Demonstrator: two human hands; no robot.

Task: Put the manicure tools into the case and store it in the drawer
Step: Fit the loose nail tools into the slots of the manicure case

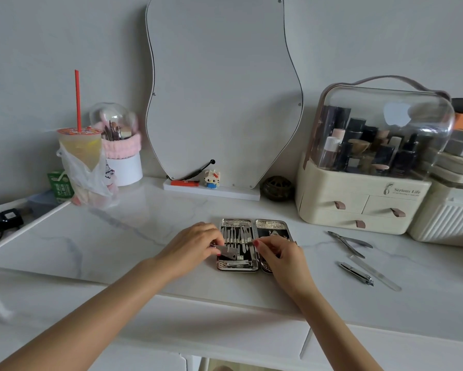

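An open manicure case (272,225) lies flat on the white marble tabletop, its left half lined with several slim metal tools. My left hand (191,246) rests at the case's left edge and pinches a flat silver tool (229,252) over the lower left half. My right hand (280,254) covers the lower right half, its fingertips pinching the end of a thin tool at the case's middle hinge. Loose on the table to the right lie nippers (347,243), a nail clipper (356,274) and a long nail file (375,273).
A cream cosmetics organizer (359,199) with small drawers stands at the back right. A wavy mirror (225,89) leans on the wall behind the case. A drink cup in a plastic bag (81,167) and a brush holder (120,153) stand back left. Desk drawer fronts (385,352) run below the table edge.
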